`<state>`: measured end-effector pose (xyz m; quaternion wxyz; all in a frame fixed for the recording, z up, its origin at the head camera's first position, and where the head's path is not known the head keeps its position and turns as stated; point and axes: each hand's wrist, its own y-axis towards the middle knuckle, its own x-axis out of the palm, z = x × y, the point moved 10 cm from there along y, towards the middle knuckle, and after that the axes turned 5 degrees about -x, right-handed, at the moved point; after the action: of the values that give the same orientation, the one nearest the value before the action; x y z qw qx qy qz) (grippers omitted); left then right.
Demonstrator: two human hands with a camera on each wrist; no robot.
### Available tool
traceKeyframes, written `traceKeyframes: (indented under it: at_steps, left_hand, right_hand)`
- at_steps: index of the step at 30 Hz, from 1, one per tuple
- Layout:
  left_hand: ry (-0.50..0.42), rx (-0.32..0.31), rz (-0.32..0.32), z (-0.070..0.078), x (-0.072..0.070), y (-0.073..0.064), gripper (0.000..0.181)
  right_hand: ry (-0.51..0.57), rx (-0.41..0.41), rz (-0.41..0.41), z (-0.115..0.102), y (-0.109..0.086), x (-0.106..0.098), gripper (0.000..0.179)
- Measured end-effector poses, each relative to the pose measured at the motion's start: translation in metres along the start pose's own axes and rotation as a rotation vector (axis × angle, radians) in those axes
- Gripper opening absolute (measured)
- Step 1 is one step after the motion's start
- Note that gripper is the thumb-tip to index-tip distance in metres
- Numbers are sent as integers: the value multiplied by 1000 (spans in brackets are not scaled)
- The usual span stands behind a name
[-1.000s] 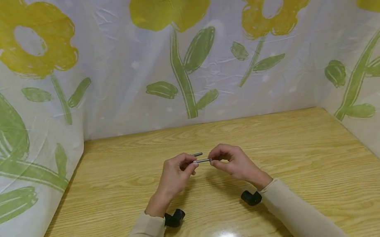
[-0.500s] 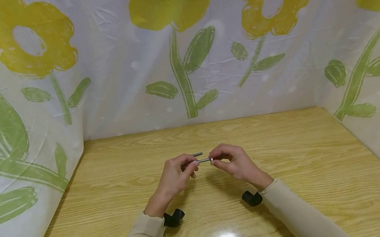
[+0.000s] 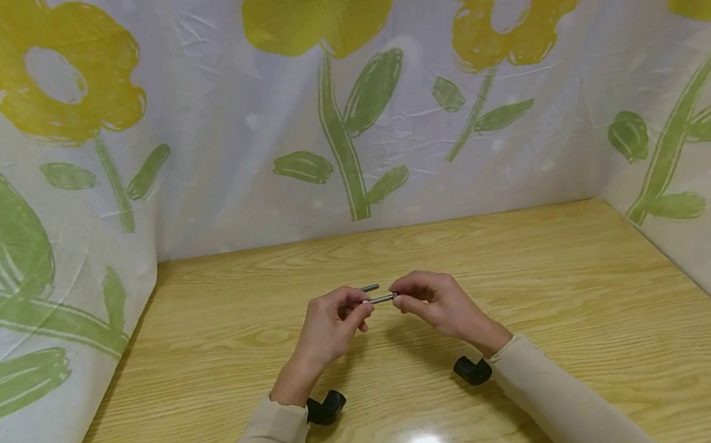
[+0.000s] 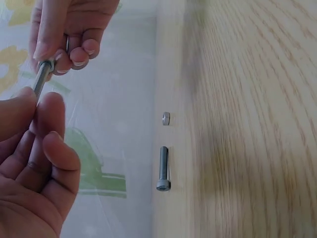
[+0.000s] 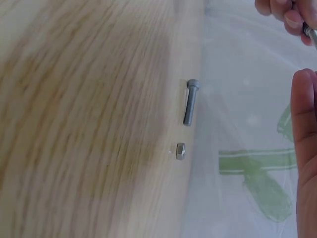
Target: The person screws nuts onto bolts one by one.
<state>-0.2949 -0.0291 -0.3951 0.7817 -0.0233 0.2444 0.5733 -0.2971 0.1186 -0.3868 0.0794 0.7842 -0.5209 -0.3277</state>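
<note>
My left hand (image 3: 330, 324) pinches a metal bolt (image 3: 381, 299) between thumb and fingers, above the table. The bolt lies roughly level, its shank pointing at my right hand (image 3: 438, 302). In the left wrist view, a hex nut (image 4: 47, 65) sits at the far end of the shank, pinched by the right thumb and index finger. A second socket-head bolt (image 4: 164, 168) lies on the table beyond the hands, with a loose nut (image 4: 166, 118) near its threaded end. Both also show in the right wrist view, the bolt (image 5: 190, 102) above the nut (image 5: 181, 151).
The wood-grain table (image 3: 381, 374) spreads under both hands. A white cloth (image 3: 232, 156) printed with yellow flowers hangs along the back and both sides. Black angled pieces (image 3: 327, 408) stick out by each sleeve cuff.
My right fingertips shift slightly around the nut at the bolt's end. The left hand holds its place, and the bolt on the table has not moved.
</note>
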Motion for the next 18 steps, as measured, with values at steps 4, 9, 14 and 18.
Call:
traceKeyframes:
  at_steps: [4,9,14,18]
  left_hand:
    - [-34,31,38,3,-1,0,7]
    - [-68,51,56,7,0,-1,5]
    - [-68,38,59,9,1,-1,6]
    - [-67,39,60,25,-2,-5,5]
  right_hand:
    - [10,51,-24,6,-1,3,21]
    - [-22,95,-39,8,-1,7,21]
    - [-57,91,-52,-13,1,6,26]
    - [-56,112,-65,-24,1,6,23]
